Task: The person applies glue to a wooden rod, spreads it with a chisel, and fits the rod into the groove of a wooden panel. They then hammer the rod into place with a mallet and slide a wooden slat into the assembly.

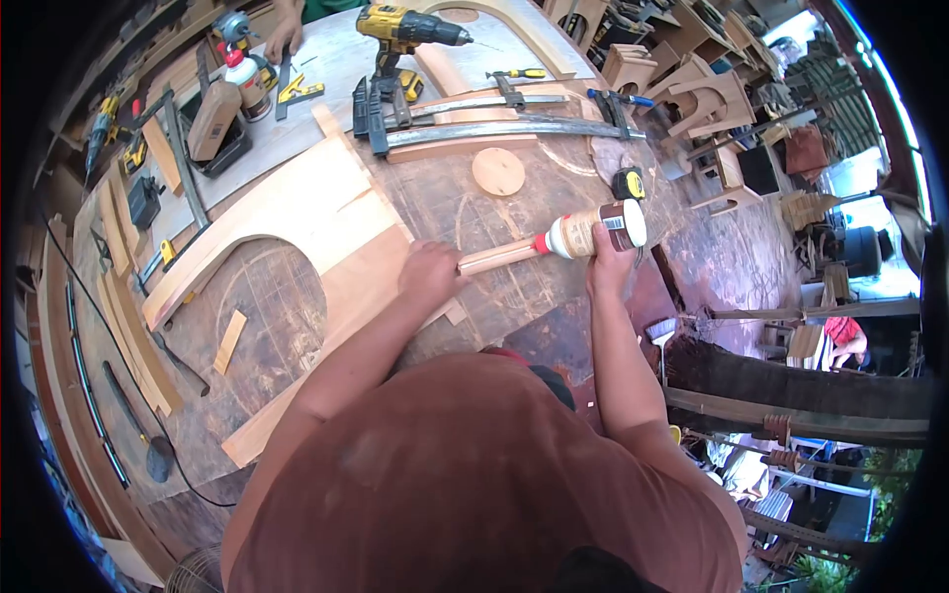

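Note:
My right hand [610, 265] is wrapped round a white glue bottle [593, 230] with a brown label and a red nozzle, tilted so the nozzle points left. The nozzle touches or hovers just over a narrow wooden strip [497, 257]. My left hand [431, 274] has its fingers closed on the left end of that strip, beside a large pale wooden panel [346, 232] with an arched cutout. A round wooden disc [497, 172] lies on the worktable beyond the strip.
Bar clamps [494, 130], a yellow drill [400, 35] and a tape measure [628, 184] lie on the worktable [277, 306]. Another person's hand [285, 38] is at the far edge. A brush [660, 332] lies to the right; loose wood lies left.

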The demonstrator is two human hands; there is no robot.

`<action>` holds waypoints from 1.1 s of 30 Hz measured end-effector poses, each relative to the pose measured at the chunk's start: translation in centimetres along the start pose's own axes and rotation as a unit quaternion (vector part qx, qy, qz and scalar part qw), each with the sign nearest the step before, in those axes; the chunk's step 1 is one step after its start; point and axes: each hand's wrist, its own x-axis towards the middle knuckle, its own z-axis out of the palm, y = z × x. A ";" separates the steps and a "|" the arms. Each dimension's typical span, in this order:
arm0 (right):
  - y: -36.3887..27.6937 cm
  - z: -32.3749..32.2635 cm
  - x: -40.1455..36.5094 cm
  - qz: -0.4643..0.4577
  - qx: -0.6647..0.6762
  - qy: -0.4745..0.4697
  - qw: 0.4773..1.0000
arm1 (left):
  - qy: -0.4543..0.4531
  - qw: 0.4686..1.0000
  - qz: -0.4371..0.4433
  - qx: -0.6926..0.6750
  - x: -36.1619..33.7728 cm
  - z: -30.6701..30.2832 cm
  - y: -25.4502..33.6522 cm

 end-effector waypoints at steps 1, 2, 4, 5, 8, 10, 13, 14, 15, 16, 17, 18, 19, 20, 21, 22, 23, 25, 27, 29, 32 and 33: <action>0.1 -0.4 0.5 -0.004 0.002 0.003 1.000 | 0.007 1.000 -0.005 -0.001 0.0 0.0 0.1; 0.1 -0.8 1.0 -0.010 -0.009 0.006 1.000 | 0.013 1.000 -0.010 -0.002 0.1 0.0 0.2; 0.0 -1.8 1.9 -0.018 -0.018 0.014 1.000 | 0.014 1.000 -0.011 -0.004 0.1 0.0 0.5; 0.0 -2.4 2.5 -0.021 -0.031 0.009 0.999 | 0.015 1.000 -0.018 -0.006 0.1 0.0 0.6; 0.3 -4.1 4.1 -0.026 -0.047 0.010 0.999 | 0.020 1.000 -0.014 -0.001 0.2 0.1 0.6; 0.4 -5.3 5.2 -0.028 -0.051 0.017 0.998 | 0.016 1.000 -0.012 0.006 0.3 0.2 0.6; 0.3 -7.1 6.9 -0.027 -0.072 0.035 0.996 | 0.016 1.000 -0.013 0.007 0.3 0.3 0.9; 0.1 -7.4 7.6 -0.034 -0.070 0.037 0.996 | 0.020 1.000 -0.018 0.001 0.5 0.2 1.1; -0.1 -7.8 8.1 -0.041 -0.067 0.039 0.996 | 0.019 1.000 -0.013 0.007 0.7 0.1 1.2; -0.1 -8.2 8.4 -0.040 -0.064 0.045 0.996 | 0.018 1.000 -0.014 0.013 0.7 0.1 1.3; -0.3 -8.5 8.6 -0.035 -0.060 0.039 0.997 | 0.016 1.000 -0.015 0.019 0.6 0.1 1.4; -0.7 -8.6 9.6 -0.037 -0.055 0.031 0.997 | 0.019 1.000 -0.008 0.024 1.0 0.0 1.4; -1.1 -9.0 10.2 -0.039 -0.052 0.038 0.997 | 0.030 0.999 -0.006 0.018 0.9 0.2 1.4; -1.6 -9.4 10.4 -0.038 -0.070 0.036 0.996 | 0.038 0.999 -0.004 0.011 0.6 0.5 1.4; -1.8 -9.7 10.9 -0.039 -0.087 0.032 0.995 | 0.036 0.999 -0.007 0.019 0.6 0.6 1.4; -1.8 -10.1 11.2 -0.038 -0.085 0.038 0.995 | 0.032 0.999 -0.003 0.022 0.4 0.7 1.3; -1.9 -10.6 11.8 -0.034 -0.079 0.037 0.996 | 0.036 0.999 -0.005 0.022 0.5 0.7 1.4; -1.9 -11.5 13.2 -0.034 -0.048 0.024 0.998 | 0.037 0.999 -0.011 0.021 0.8 0.9 1.5; -1.5 -12.4 14.4 -0.036 -0.056 0.031 0.997 | 0.035 0.999 -0.010 0.027 0.8 0.5 2.0; -1.9 -13.0 14.8 -0.038 -0.068 0.033 0.996 | 0.029 0.999 -0.020 0.034 0.8 0.2 2.7; -1.1 -14.0 16.0 -0.048 -0.061 0.044 0.996 | 0.020 0.999 -0.025 0.037 0.9 0.4 2.5; -1.3 -14.1 16.0 -0.047 -0.060 0.044 0.996 | 0.019 0.999 -0.026 0.039 0.9 0.4 2.4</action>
